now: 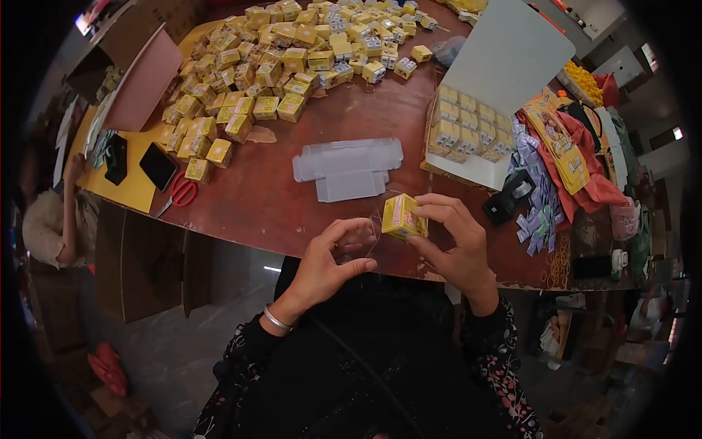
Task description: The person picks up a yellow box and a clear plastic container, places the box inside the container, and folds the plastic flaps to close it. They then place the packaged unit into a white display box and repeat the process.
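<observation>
My right hand [457,238] grips a small yellow printed box [398,217] between thumb and fingers, just over the table's front edge. Facing it, my left hand [329,256] is curved with the thumb apart from the fingers, around a thin clear plastic box [376,228] whose edges barely show. The yellow box is right at the open side of this clear box. Beyond both hands, a flat unfolded clear plastic box [344,172] lies on the red-brown table [256,179].
A large heap of yellow boxes [281,55] covers the back. On the right, a white carton [475,168] holds rows of packed boxes beside purple sachets [540,194] and a black tape dispenser [510,192]. Red scissors [183,192] and a phone [157,166] lie left, near another person's arm [68,212].
</observation>
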Motion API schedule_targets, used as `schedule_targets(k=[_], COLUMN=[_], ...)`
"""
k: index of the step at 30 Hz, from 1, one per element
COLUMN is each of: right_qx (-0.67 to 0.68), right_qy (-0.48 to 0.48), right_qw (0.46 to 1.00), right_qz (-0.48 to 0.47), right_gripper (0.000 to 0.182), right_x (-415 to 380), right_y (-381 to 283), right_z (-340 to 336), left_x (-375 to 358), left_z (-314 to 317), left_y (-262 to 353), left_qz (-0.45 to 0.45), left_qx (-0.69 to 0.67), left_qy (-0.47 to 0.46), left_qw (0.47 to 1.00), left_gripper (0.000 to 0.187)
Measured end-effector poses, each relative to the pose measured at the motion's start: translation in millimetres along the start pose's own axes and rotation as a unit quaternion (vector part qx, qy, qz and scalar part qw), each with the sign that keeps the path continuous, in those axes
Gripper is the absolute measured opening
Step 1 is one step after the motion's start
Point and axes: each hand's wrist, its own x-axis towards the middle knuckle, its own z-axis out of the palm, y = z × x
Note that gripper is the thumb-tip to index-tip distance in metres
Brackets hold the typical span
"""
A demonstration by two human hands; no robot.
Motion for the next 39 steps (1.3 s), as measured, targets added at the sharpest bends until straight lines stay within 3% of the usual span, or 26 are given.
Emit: schedule_targets(k=[7, 13, 16, 19, 22, 23, 29, 33, 35, 38, 39], right_qx=[-0.045, -0.031, -0.051, 0.075, 0.305, 0.309, 0.253, 0.338, 0.368, 0.353, 0.35], right_qy=[-0.093, -0.108, -0.052, 0.052, -0.032, -0.024, 0.008, 0.062, 0.092, 0.112, 0.084], right_qw=[0.994, 0.993, 0.996, 0.993, 0.927, 0.925, 0.961, 0.93, 0.916, 0.925, 0.93], right_qz=[-0.04, -0.039, -0.054, 0.077, 0.217, 0.22, 0.108, 0.131, 0.132, 0.085, 0.074], right_gripper=[0.033, 0.03, 0.038, 0.049, 0.058, 0.048, 0.026, 0.012, 0.011, 0.018, 0.02], right_x=[12, 2, 0, -6, -29, -33, -43, -40, -35, -31, -29], right_y=[-7, 6, 5, -6, -1, -3, 6, -7, -12, -5, -1], right_z=[-5, 8, 11, 11, 25, 32, 45, 50, 53, 55, 51], left_x=[-2, -5, -4, -4, -1, -1, -1, 0, 1, 1, 1], left_z=[7, 14, 18, 19, 19, 20, 21, 19, 21, 23, 22], left_y=[-1, 9, 12, 15, 9, 6, 4, 4, 3, 11, 10], left_qz=[0.019, 0.016, 0.037, 0.05, 0.06, 0.061, 0.1, 0.131, 0.155, 0.115, 0.116], left_qx=[0.028, -0.038, -0.06, -0.058, -0.056, -0.057, -0.029, -0.058, -0.101, -0.187, -0.17], left_qy=[0.002, -0.01, -0.019, -0.021, -0.039, -0.051, -0.033, -0.032, -0.021, -0.02, -0.022], left_qw=[0.999, 0.999, 0.997, 0.997, 0.996, 0.995, 0.994, 0.989, 0.983, 0.975, 0.978], left_gripper=[0.068, 0.074, 0.07, 0.062, 0.054, 0.052, 0.038, 0.033, 0.031, 0.032, 0.032])
